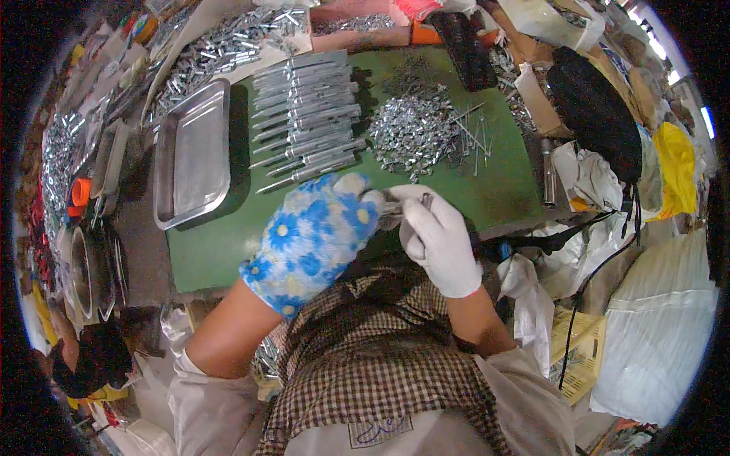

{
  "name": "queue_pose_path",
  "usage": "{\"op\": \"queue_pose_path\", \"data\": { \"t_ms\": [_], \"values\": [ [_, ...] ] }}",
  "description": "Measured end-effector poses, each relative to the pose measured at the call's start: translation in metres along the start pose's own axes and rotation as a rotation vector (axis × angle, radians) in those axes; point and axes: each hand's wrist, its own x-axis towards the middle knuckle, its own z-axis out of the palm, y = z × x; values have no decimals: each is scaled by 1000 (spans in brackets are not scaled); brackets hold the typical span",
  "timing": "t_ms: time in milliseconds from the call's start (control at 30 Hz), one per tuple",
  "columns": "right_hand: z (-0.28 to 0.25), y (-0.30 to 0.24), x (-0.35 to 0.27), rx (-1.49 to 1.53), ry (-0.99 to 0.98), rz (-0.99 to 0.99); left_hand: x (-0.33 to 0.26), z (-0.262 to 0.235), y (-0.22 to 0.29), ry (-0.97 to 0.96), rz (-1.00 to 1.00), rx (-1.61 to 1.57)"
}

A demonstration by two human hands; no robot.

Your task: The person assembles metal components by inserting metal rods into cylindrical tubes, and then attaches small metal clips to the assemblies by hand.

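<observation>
My left hand [315,232], in a white glove with blue flowers, is closed, its fingertips meeting those of my right hand at the front edge of the green work surface [220,254]. A small shiny metal piece [392,213], mostly covered by the fingers, is gripped between both hands. My right hand [441,243], in a plain white glove, is closed too, and a short metal end shows by its thumb and forefinger. Just beyond the hands lies a row of long pointed metal rods with thicker bodies [304,114]. To its right sits a heap of small metal pieces [414,133].
Thin metal pins [477,137] lie beside the heap. A rectangular metal tray [190,156] rests at the left edge. At the back are loose metal cylinders [228,49] and a pink box [357,38] of parts. A metal tube [548,171] and black cloth [597,110] are at right.
</observation>
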Motion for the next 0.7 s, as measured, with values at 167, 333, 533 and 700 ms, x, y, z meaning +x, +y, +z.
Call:
{"op": "queue_pose_path", "data": {
  "t_ms": [167, 333, 533, 700],
  "values": [
    [-5, 0, 2, -66, 5, -35, -12, 8, -10, 113, 7, -173],
    [-6, 4, 6, -460, 100, -306, -16, 30, -14, 215, -10, -357],
    [-11, 9, 9, -665, 72, -376, -26, 38, -15, 179, -63, -417],
    [-15, 3, 9, -671, 142, -328, -28, 44, -15, 237, -32, -421]
  ]
}}
